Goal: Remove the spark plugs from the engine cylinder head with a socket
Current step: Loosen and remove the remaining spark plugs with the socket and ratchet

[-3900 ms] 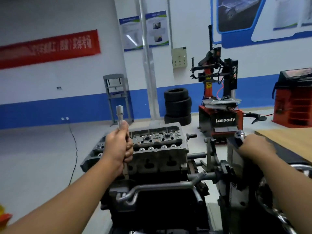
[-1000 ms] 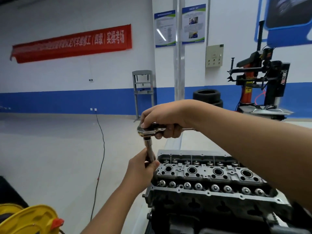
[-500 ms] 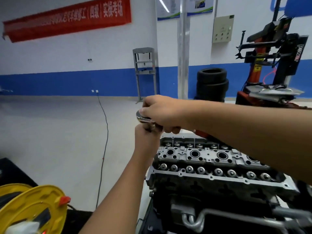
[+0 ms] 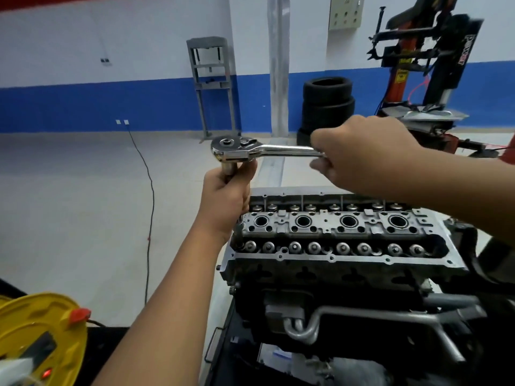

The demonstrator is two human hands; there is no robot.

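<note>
A: Left hand (image 4: 227, 195)?
B: Gripping the socket extension (image 4: 229, 169) upright, off the cylinder head's (image 4: 334, 235) left end, above it.
A: Right hand (image 4: 359, 154)?
B: Wrapped round the ratchet wrench (image 4: 250, 149) handle; ratchet head sits on the extension top.
A: Spark plugs?
B: Four plug wells along the head's middle; contents unreadable.

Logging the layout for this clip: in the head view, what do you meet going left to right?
Yellow cable reel → black floor cable → left hand holding the socket under the ratchet head → right hand on the handle → red tyre changer.
</note>
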